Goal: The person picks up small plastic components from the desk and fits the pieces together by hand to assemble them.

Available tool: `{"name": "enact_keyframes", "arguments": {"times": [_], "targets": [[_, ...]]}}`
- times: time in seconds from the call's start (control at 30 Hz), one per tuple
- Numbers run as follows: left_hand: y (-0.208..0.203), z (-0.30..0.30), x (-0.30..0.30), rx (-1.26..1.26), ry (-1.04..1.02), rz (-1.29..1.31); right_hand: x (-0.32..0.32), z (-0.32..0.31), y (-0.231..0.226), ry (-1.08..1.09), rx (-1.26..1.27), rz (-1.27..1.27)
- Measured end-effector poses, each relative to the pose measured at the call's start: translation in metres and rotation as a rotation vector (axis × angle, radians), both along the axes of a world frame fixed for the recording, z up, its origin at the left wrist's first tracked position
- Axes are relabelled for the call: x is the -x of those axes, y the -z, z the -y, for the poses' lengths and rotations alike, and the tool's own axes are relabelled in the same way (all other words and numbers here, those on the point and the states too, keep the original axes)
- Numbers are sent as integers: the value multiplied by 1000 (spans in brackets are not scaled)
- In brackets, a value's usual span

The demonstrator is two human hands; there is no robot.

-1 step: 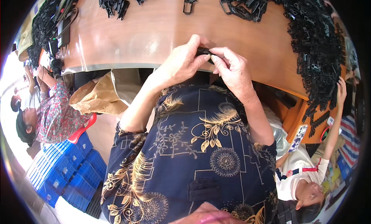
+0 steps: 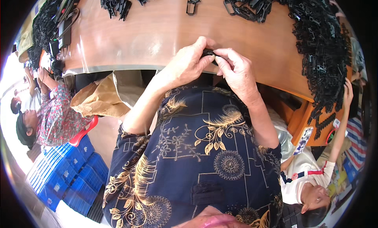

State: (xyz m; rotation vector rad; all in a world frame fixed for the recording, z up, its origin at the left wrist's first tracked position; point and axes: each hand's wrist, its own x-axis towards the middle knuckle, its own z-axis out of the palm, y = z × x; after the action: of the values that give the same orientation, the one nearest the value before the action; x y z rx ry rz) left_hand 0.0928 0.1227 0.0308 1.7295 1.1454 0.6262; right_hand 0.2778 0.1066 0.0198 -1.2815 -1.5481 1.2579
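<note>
Just over the table's near edge, both hands meet around a small black plastic part. My left hand grips it between thumb and bent fingers. From the other side, my right hand pinches its right end with thumb and forefinger. Fingers cover most of the part, so its full shape is hidden. Farther off on the wooden table lie a pair of black plastic frames, a heap of black clips to their left and another heap of black frames to their right.
A long mound of black parts lines the table's right side; another pile sits far left beside cables. Brown paper hangs below the left edge. Blue crates are stacked lower left. Co-workers sit left and right.
</note>
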Motion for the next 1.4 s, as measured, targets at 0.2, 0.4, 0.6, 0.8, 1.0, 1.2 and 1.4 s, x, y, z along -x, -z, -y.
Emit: {"name": "enact_keyframes", "arguments": {"times": [0.2,0.4,0.6,0.8,1.0,1.2,1.4], "targets": [[14,-1,-9,215,-158,396,-1,1,-16,49,82,-138],[13,10,-20,388,-339,614,-10,-7,5,100,441,-605],[11,9,-18,403,-369,690,-4,-14,7,63,494,-637],[9,7,-19,395,-379,687,2,-11,4,124,440,-539],[21,2,-32,529,-445,842,-2,-5,5,153,338,-477],[26,-4,-51,618,-412,714,-13,6,6,285,160,-359],[7,-14,-77,605,-301,787,-50,16,-9,339,189,-437]]}}
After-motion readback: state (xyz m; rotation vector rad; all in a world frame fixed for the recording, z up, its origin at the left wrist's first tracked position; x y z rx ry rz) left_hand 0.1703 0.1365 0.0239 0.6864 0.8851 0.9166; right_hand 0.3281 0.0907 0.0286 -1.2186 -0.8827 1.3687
